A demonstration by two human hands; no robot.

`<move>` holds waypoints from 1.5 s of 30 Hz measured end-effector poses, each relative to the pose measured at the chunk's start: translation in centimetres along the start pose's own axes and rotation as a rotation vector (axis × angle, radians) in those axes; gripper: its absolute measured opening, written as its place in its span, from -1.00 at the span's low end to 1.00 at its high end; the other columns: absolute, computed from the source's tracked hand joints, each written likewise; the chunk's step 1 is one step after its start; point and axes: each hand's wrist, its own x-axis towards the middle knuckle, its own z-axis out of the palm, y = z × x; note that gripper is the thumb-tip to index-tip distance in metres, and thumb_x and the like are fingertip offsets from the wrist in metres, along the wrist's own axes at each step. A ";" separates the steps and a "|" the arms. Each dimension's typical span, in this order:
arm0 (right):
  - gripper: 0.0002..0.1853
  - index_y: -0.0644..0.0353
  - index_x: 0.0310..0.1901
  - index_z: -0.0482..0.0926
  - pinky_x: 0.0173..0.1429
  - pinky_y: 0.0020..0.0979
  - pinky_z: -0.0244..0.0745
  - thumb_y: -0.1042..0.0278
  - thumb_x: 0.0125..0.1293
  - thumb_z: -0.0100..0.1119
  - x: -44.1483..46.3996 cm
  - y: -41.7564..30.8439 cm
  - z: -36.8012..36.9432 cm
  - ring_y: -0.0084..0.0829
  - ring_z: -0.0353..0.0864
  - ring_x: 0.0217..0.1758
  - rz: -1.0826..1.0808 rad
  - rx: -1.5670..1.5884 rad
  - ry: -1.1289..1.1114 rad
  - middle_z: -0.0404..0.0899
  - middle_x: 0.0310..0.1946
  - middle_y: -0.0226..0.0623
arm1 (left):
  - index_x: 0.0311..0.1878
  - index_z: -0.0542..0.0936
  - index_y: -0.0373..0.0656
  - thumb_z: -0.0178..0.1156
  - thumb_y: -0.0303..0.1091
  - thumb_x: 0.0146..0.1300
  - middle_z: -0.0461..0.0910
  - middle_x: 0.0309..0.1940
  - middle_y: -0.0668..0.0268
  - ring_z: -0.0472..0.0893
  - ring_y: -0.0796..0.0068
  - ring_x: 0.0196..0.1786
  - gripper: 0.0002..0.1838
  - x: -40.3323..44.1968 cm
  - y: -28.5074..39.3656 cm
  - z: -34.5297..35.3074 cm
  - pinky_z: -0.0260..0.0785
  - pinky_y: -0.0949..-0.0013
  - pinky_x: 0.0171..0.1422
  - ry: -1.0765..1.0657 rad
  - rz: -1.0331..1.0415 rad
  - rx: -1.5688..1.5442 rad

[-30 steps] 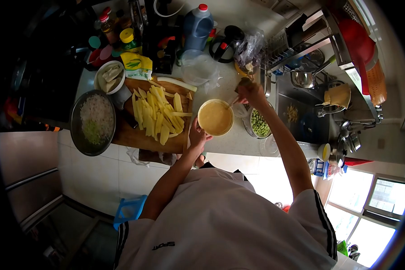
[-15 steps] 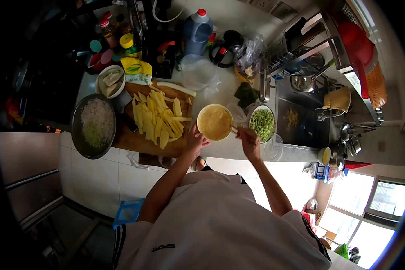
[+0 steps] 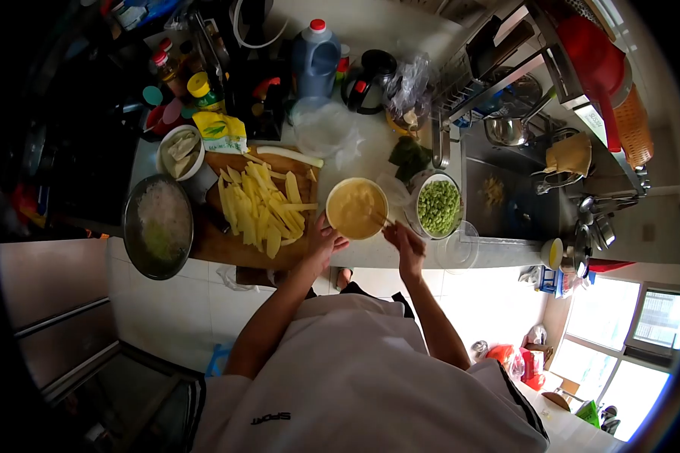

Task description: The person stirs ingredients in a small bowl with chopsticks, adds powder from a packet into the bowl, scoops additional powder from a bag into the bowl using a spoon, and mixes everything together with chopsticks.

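A bowl of yellow batter (image 3: 357, 208) stands near the counter's front edge. At its lower left side my left hand (image 3: 326, 243) grips it, thumb up by the rim and fingers curled beneath. My right hand (image 3: 406, 245) is closed around a pair of chopsticks (image 3: 380, 219), whose tips dip into the batter; the finger detail is dim. Close to that hand, on the right, sits a bowl of chopped green vegetable (image 3: 438, 208). Cut potato strips (image 3: 261, 208) are heaped on the wooden cutting board (image 3: 285, 258) left of the batter.
A dark metal bowl (image 3: 159, 260) with pale and green contents is at the left. Behind the board are a white bowl (image 3: 198, 162), a yellow packet (image 3: 221, 132) and a large blue jug (image 3: 315, 64). To the right lies the sink (image 3: 533, 223), under a dish rack.
The view has shifted slightly. My right hand has moved a little closer to the batter bowl, and the chopsticks have changed position in the batter. My left hand stays on the bowl.
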 end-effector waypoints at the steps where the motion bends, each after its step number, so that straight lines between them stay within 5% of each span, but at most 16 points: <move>1: -0.69 0.46 0.06 0.48 0.11 -0.30 0.57 0.39 0.44 -0.04 -1.0 0.1 0.6 -0.26 0.66 -0.09 -0.007 0.006 -0.037 0.61 -0.14 -0.07 | 0.42 0.08 0.21 0.06 -0.47 0.34 0.49 -0.03 0.23 0.62 0.36 -0.15 -0.35 0.0 0.4 0.1 0.57 0.17 -0.02 0.002 0.001 0.014; 3: -0.76 0.46 -0.02 0.53 0.05 -0.38 0.58 0.49 0.41 -0.03 -2.6 0.3 3.1 -0.32 0.67 -0.12 -0.063 -0.006 -0.113 0.64 -0.18 -0.09 | 0.42 0.08 0.22 0.06 -0.47 0.34 0.49 -0.02 0.22 0.62 0.34 -0.16 -0.35 0.0 0.3 0.4 0.57 0.18 -0.02 0.018 -0.007 0.024; 7: -0.86 0.45 -0.18 0.55 -0.11 -0.51 0.54 0.63 0.32 0.00 0.1 -3.0 3.6 -0.43 0.68 -0.19 -0.308 -0.549 -0.109 0.65 -0.27 -0.12 | 0.42 0.07 0.23 0.04 -0.50 0.34 0.48 0.02 0.17 0.63 0.29 -0.13 -0.34 -0.2 0.0 0.3 0.58 0.17 -0.01 0.041 -0.034 0.027; 12: -0.88 0.39 -0.20 0.54 -0.32 -0.38 0.46 0.63 0.23 0.08 -0.3 -3.7 6.0 -0.27 0.57 -0.43 -0.462 -0.675 -0.236 0.58 -0.35 -0.02 | 0.41 0.07 0.19 0.07 -0.50 0.31 0.44 0.06 0.15 0.62 0.27 -0.09 -0.33 -0.1 0.5 0.4 0.58 0.16 0.03 -0.032 -0.009 -0.031; 15: -0.85 0.40 -0.18 0.55 -0.33 -0.35 0.43 0.64 0.22 0.05 -1.6 -5.2 6.1 -0.22 0.53 -0.44 -0.356 -0.807 -0.213 0.55 -0.41 -0.05 | 0.39 0.08 0.20 0.05 -0.53 0.31 0.45 0.03 0.17 0.62 0.25 -0.08 -0.35 0.3 0.2 0.4 0.58 0.13 0.02 0.001 0.022 0.041; 18: -0.84 0.39 -0.17 0.54 -0.40 -0.34 0.37 0.63 0.22 0.04 -1.3 -4.2 7.3 -0.23 0.47 -0.51 -0.489 -0.697 -0.323 0.50 -0.47 -0.03 | 0.41 0.03 0.18 -0.04 -0.58 0.32 0.39 0.07 0.14 0.60 0.19 -0.02 -0.33 0.4 0.8 0.6 0.57 0.12 0.02 -0.046 -0.017 0.027; 20: -0.85 0.38 -0.19 0.54 -0.41 -0.33 0.35 0.63 0.21 0.06 -0.4 -6.1 7.1 -0.18 0.45 -0.53 -0.289 -0.782 -0.168 0.48 -0.50 -0.01 | 0.41 0.02 0.18 -0.06 -0.60 0.31 0.39 0.08 0.14 0.60 0.16 -0.01 -0.32 1.3 0.4 0.2 0.57 0.09 0.04 -0.087 -0.048 0.026; 24: -0.89 0.41 -0.23 0.55 -0.43 -0.42 0.33 0.63 0.24 0.06 -1.9 -4.7 9.5 -0.39 0.39 -0.57 -0.552 -0.726 -0.235 0.48 -0.53 -0.06 | 0.40 0.02 0.14 -0.11 -0.63 0.30 0.38 0.10 0.14 0.59 0.13 0.00 -0.34 1.4 1.6 0.4 0.57 0.06 0.05 -0.098 -0.093 0.018; 27: -0.87 0.40 -0.21 0.54 -0.40 -0.40 0.37 0.66 0.20 0.07 -1.2 -6.1 7.9 -0.17 0.49 -0.51 -0.247 -0.880 -0.142 0.52 -0.45 0.00 | 0.38 0.03 0.09 -0.15 -0.65 0.29 0.35 0.15 0.13 0.59 0.14 0.00 -0.36 2.2 0.8 -0.1 0.57 0.06 0.07 -0.164 -0.077 -0.011; 32: -0.86 0.41 -0.20 0.54 -0.40 -0.34 0.36 0.67 0.19 0.07 -0.7 -4.3 8.9 -0.18 0.48 -0.51 -0.534 -0.698 -0.190 0.52 -0.45 -0.01 | 0.35 0.06 0.07 -0.17 -0.67 0.28 0.28 0.23 0.10 0.54 0.14 0.09 -0.40 1.2 1.3 0.4 0.55 0.06 0.10 -0.116 -0.104 -0.021; 34: -0.86 0.41 -0.20 0.53 -0.35 -0.33 0.40 0.67 0.19 0.07 -2.3 -6.1 8.5 -0.14 0.51 -0.46 -0.339 -0.929 -0.202 0.52 -0.43 0.00 | 0.34 0.06 0.07 -0.18 -0.67 0.28 0.26 0.24 0.10 0.52 0.14 0.12 -0.40 0.9 1.3 0.2 0.54 0.06 0.12 -0.102 -0.102 -0.015; 36: -0.87 0.42 -0.21 0.53 -0.36 -0.33 0.39 0.67 0.19 0.07 -3.4 -6.1 10.4 -0.14 0.50 -0.47 -0.346 -0.869 -0.286 0.51 -0.44 0.01 | 0.34 0.06 0.07 -0.19 -0.67 0.29 0.26 0.24 0.09 0.51 0.14 0.14 -0.41 0.5 0.6 0.4 0.54 0.06 0.13 -0.072 -0.082 0.013; 37: -0.87 0.40 -0.21 0.53 -0.38 -0.32 0.38 0.65 0.19 0.09 -1.9 -4.8 9.9 -0.16 0.49 -0.51 -0.522 -0.789 -0.290 0.51 -0.45 0.00 | 0.34 0.06 0.06 -0.19 -0.68 0.28 0.26 0.24 0.08 0.50 0.14 0.14 -0.40 0.5 0.5 0.3 0.54 0.06 0.13 -0.089 -0.083 -0.002; 40: -0.87 0.37 -0.21 0.53 -0.33 -0.29 0.43 0.61 0.20 0.10 -2.1 -6.4 8.3 -0.10 0.54 -0.47 -0.301 -0.930 -0.246 0.52 -0.48 -0.01 | 0.33 0.07 0.05 -0.19 -0.70 0.27 0.25 0.24 0.07 0.50 0.13 0.15 -0.40 0.6 -0.3 -0.5 0.55 0.05 0.12 -0.093 -0.075 -0.025; 43: -0.92 0.38 -0.28 0.54 -0.39 -0.29 0.42 0.62 0.20 0.09 -2.6 -5.4 9.8 -0.07 0.51 -0.49 -0.489 -0.820 -0.327 0.53 -0.47 0.04 | 0.30 0.09 0.04 -0.18 -0.70 0.26 0.25 0.23 0.06 0.50 0.12 0.14 -0.42 -0.2 -1.1 -0.3 0.56 0.05 0.09 -0.069 -0.064 -0.033; 45: -0.93 0.40 -0.30 0.56 -0.41 -0.29 0.41 0.61 0.21 0.09 -1.0 -6.1 8.1 -0.07 0.53 -0.49 -0.391 -0.798 -0.292 0.56 -0.46 0.03 | 0.28 0.10 0.03 -0.16 -0.70 0.25 0.26 0.22 0.07 0.50 0.11 0.14 -0.43 -0.6 -1.4 -0.8 0.57 0.05 0.09 -0.087 -0.064 -0.080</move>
